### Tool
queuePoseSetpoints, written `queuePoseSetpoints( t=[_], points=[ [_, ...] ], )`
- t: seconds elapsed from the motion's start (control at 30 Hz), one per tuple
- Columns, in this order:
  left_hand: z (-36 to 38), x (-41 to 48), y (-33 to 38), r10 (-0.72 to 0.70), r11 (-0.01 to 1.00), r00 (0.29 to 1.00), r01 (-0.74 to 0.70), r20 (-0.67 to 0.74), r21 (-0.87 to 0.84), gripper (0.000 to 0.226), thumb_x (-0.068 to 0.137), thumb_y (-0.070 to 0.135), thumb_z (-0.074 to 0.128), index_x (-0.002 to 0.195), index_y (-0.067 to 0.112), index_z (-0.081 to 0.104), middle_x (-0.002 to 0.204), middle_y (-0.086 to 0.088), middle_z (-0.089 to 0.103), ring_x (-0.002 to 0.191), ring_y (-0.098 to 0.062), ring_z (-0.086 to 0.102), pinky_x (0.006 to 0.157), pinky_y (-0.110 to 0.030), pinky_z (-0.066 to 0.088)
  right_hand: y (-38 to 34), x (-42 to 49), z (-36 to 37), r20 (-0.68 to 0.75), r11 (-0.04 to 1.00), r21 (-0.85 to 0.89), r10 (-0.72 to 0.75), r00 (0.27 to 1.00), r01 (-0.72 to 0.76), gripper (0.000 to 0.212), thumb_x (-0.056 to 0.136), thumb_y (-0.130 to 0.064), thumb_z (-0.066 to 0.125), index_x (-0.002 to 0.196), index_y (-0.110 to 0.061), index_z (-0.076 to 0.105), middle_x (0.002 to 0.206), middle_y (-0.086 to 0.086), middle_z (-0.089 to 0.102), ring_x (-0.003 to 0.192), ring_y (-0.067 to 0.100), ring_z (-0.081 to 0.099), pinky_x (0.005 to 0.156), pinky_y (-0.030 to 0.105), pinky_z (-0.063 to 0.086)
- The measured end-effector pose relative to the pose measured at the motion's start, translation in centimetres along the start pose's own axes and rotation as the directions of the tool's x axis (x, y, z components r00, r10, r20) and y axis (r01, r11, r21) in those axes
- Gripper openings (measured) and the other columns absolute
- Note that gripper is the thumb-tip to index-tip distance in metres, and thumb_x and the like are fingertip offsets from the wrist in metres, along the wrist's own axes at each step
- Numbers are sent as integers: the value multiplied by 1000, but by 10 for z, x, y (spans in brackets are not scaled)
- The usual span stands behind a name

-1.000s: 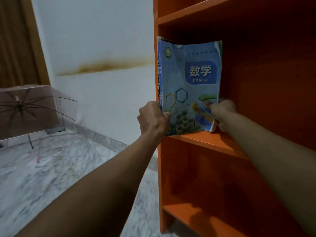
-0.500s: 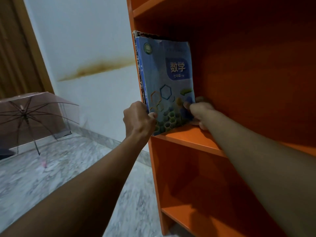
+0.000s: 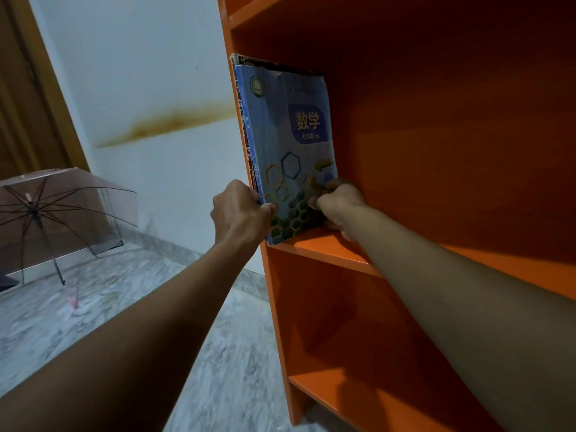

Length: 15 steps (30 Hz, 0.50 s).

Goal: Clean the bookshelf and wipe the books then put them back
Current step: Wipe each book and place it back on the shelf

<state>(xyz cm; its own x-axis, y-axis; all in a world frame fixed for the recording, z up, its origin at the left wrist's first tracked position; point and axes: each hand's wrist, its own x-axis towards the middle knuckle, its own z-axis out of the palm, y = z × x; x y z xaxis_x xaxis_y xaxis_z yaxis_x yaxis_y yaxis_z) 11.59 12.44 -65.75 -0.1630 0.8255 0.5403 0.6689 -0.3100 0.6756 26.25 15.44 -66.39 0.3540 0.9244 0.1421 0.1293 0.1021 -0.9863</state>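
- Two bare forearms reach in from the bottom edge, up toward the orange bookshelf [image 3: 436, 157].
- The left hand [image 3: 241, 210] grips the lower spine edge of a blue book [image 3: 290, 145]. Its fingers are curled round the spine side and its thumb lies on the front cover.
- The right hand [image 3: 338, 201] holds the lower far corner of the same cover, with its fingers curled and pinching that edge. Its heel is just above the shelf board.
- The blue book stands upright on the middle shelf at the left end, close to the side panel, with its cover facing right. The cover shows hexagon shapes and a dark label with pale characters.
- A second book [image 3: 249, 60] with a ragged top edge stands pressed behind it, on the side-panel side. How many more books are there cannot be made out.
- One more orange board shows below the middle shelf and one above it.
- To the left, a grey marbled floor [image 3: 218, 353] stretches back.
- An open clear umbrella [image 3: 59, 201] lies on it, well away from the shelf.
- Behind it is a pale wall [image 3: 149, 57] with a brown stain [image 3: 168, 126], and a wooden door frame [image 3: 46, 88].
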Motion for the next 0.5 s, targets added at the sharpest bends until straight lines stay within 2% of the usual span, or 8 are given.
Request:
queuePoseSetpoints(
  t=[0.17, 0.4, 0.5],
  points=[
    [-4, -12, -4, -26, 1000, 999, 26, -25, 0, 37, 88, 37, 70, 104, 12, 47, 93, -8, 61, 85, -20, 60, 51, -20, 30, -2, -9, -1, -19, 997, -67, -24, 1000, 22, 57, 85, -6, 71, 136, -13, 48, 135, 11, 53, 123, 30, 50, 101, 45, 47],
    [-21, -32, -20, -16, 1000, 1000, 16, 25, 13, 30, 94, 30, 64, 114, 11, 50, 94, -1, 50, 83, -16, 50, 63, -26, 37, -5, -32, 4, -89, 939, -333, -117, 989, 81, 55, 87, -15, 70, 137, -17, 48, 131, 8, 56, 116, 28, 55, 99, 39, 49],
    [-20, -46, -40, -11, 1000, 996, 9, 87, 25, 31, 95, 30, 63, 116, 13, 51, 97, -2, 56, 83, -15, 52, 67, -28, 40, -6, -50, 12, -102, 895, -433, -164, 981, 105, 57, 89, -13, 67, 140, -17, 44, 136, 8, 52, 121, 27, 52, 97, 33, 46]
  ],
)
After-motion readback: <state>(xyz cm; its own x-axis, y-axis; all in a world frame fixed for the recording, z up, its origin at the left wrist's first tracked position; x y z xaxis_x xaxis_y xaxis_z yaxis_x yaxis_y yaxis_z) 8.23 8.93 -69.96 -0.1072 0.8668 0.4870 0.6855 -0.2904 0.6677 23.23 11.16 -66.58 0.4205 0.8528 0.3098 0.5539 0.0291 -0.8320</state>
